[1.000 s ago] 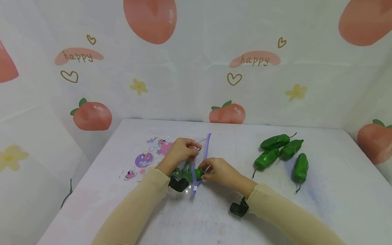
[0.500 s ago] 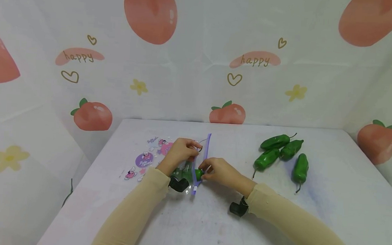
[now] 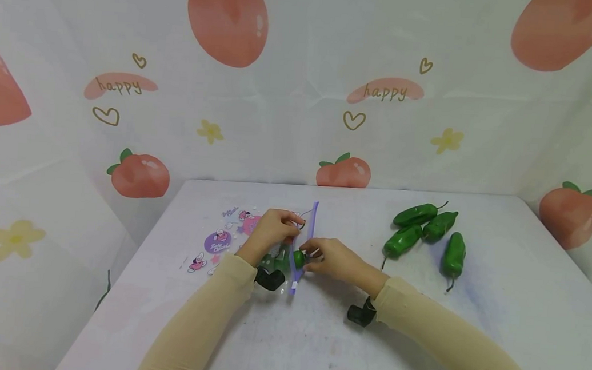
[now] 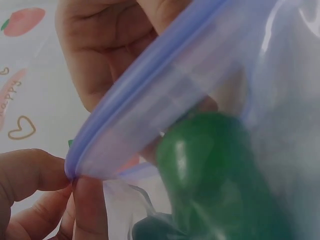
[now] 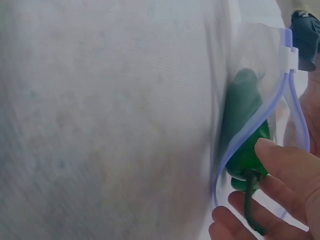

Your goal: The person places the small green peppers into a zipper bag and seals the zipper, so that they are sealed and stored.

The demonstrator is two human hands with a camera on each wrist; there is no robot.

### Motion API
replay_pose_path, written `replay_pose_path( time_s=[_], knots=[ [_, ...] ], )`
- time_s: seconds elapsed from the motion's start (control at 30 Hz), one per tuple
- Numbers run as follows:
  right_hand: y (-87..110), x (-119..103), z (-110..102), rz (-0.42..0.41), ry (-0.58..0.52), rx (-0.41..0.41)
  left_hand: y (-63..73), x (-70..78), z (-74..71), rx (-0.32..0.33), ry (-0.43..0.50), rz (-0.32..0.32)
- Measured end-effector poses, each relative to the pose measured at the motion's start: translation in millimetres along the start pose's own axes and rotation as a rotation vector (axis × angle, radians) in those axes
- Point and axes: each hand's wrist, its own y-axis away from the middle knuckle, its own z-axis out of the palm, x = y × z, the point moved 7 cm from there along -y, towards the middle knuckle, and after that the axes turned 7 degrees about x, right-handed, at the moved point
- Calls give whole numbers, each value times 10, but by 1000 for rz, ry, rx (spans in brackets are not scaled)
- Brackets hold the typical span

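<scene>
A clear zip bag (image 3: 218, 241) with pink and purple cartoon prints lies on the table, its blue-purple zip edge (image 4: 135, 70) spread apart at the mouth. My left hand (image 3: 271, 230) pinches that edge between thumb and finger. In the bag's mouth is a green pepper (image 5: 250, 155), blunt end inside, stem pointing out. My right hand (image 3: 336, 260) grips it near the stem, thumb on top and fingers beneath. Another dark green shape (image 4: 155, 227), with a thin stem, shows through the plastic; the left forearm covers part of the bag in the head view.
Several green peppers (image 3: 402, 240) lie at the right rear of the white table (image 3: 315, 347), one pepper (image 3: 454, 254) slightly apart. A white slider (image 5: 291, 59) sits on the zip at the bag's near end. Behind stands a peach-printed cloth (image 3: 291, 104).
My right fingers have shifted slightly at the pepper's stem end, and a little more of the stem shows. The left hand keeps its place on the bag's edge.
</scene>
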Motion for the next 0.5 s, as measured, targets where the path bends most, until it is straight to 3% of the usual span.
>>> replay_pose_path(
  time_s=[0.5],
  knots=[
    [37,-50,-165,-8,-8,21,-6,4,1,-3,11,6]
  ],
)
